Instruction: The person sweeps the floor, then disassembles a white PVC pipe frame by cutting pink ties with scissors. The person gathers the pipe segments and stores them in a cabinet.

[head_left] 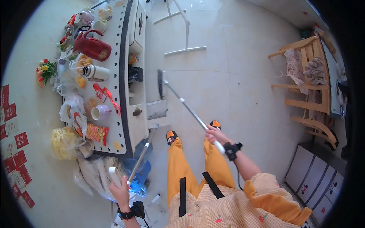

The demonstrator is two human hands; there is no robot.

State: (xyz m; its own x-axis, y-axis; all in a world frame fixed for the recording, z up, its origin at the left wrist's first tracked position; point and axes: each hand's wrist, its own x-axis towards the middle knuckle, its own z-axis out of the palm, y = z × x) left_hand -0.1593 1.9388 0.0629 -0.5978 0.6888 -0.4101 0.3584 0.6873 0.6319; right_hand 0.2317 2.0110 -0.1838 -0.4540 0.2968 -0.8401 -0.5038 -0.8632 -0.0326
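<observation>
My right hand [215,136] is closed round the white grip of a broom [192,112] with a silver handle. Its dark-bristled head rests on the floor just off the cabinet's front, a little blurred. At the lower left, my left hand [121,191] grips the pole of a long-handled dustpan [141,157], beside its white loop end. The grey pan part lies on the floor along the base of the cabinet, near the broom head. A dark device is strapped to each wrist.
A white cabinet [137,117] stands at left, its top crowded with a red kettle [92,46], a thermos [96,73], a mug [100,112] and snack bags. Plastic bags [99,173] lie below it. White metal stand legs [186,49] are ahead; wooden chairs [304,91] stand right.
</observation>
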